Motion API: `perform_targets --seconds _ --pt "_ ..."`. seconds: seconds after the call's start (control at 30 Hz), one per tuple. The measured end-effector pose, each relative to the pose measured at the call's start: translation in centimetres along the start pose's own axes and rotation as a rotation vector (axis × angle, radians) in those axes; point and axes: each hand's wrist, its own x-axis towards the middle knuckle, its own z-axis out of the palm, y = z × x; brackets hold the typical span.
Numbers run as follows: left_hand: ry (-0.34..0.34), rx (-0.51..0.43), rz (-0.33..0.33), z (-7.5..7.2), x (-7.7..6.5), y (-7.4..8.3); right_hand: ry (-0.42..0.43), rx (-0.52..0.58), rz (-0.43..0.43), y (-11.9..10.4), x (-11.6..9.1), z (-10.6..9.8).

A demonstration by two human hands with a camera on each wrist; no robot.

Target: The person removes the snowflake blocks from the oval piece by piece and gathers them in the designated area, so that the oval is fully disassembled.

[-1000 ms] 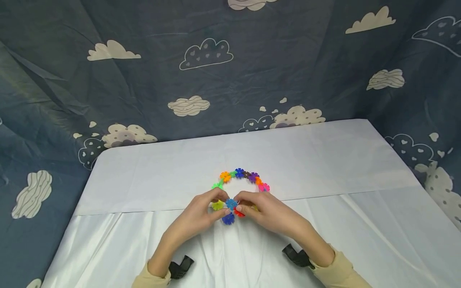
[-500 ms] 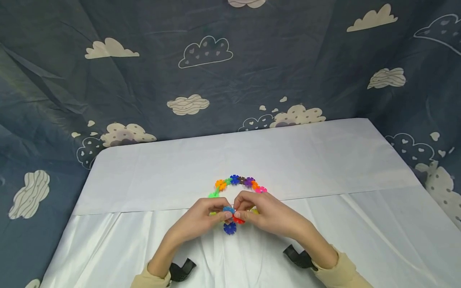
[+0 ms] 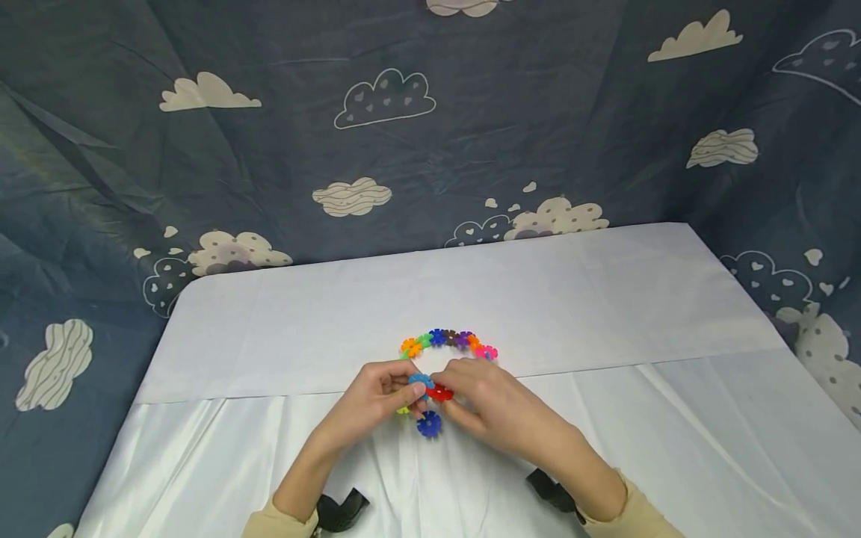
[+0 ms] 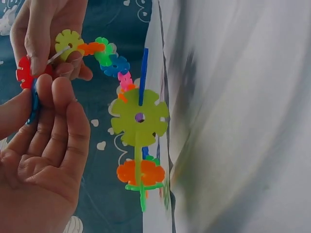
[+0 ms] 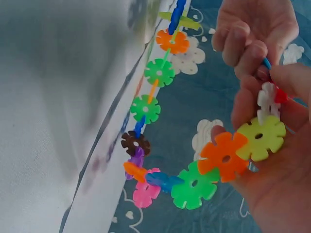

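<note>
Both hands meet over a looped chain of slotted plastic snowflake discs in many colours. My left hand (image 3: 373, 396) pinches a light blue snowflake disc (image 3: 420, 380) between thumb and fingers. A red snowflake disc (image 3: 440, 392), held in my right hand (image 3: 501, 411), sits right against the light blue one. White and yellow discs (image 5: 262, 138) follow the red one along the right palm. The chain's other end hangs near the left hand, with a dark blue disc (image 3: 429, 424) joined to a yellow-green disc (image 4: 138, 116). Fingers partly hide the joint between light blue and red.
The table (image 3: 269, 329) is covered in white cloth with a crosswise seam. Behind and beside it hangs a dark curtain (image 3: 377, 45) printed with clouds. Black wrist straps (image 3: 341, 510) stick out beneath both forearms.
The chain's far arc has come slightly nearer the person. The light blue disc has shifted left and tilted, the red disc has turned flatter, and the right hand's fingers have wrapped further over.
</note>
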Motion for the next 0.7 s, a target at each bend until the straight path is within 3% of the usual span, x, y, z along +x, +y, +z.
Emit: perform_targets --seconds 0.13,0.4,0.53,0.7 --pt "-0.01 -0.021 0.015 -0.1 0.0 -0.1 0.042 -0.015 -0.057 0.1 0.0 0.4" --pt "-0.05 -0.038 0.019 -0.2 -0.2 -0.2 0.061 0.096 -0.078 0.5 -0.2 0.7" --pt "-0.036 -0.034 0.036 -0.2 -0.2 -0.2 0.122 0.119 -0.127 0.6 0.0 0.9" --pt "-0.007 -0.023 0.039 -0.3 -0.2 0.0 0.176 0.122 -0.116 0.9 0.1 1.1"
